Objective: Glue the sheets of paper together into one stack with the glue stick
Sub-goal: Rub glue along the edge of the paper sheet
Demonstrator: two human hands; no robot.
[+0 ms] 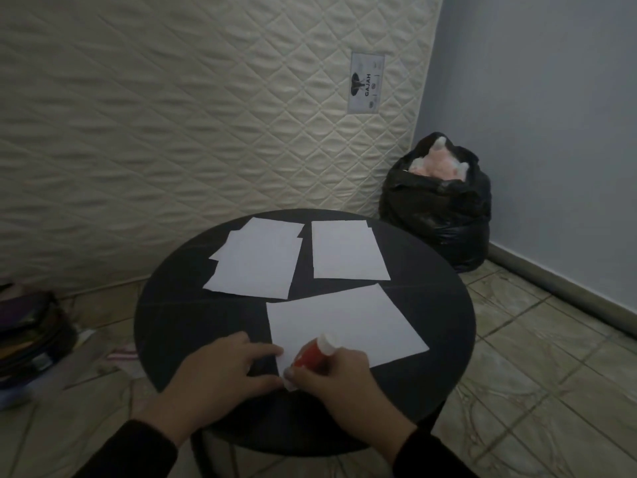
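My right hand [339,376] is pinching the red-and-white plastic glue stick [312,353]; my left hand [220,369], fingers spread, is pinning the white paper sheet [344,326]'s corner beside it. If my left is easing off, the sheet risks dragging and creasing.

Dim, flat indoor light with a cool cast; no source shows and shadows are faint. White paper sheets [344,326] just beyond the fingers [255,353] are the brightest areas, without glare. The round black table [193,322] loses detail. Wide-angle bending curves the mattress [172,132]; edges are soft.
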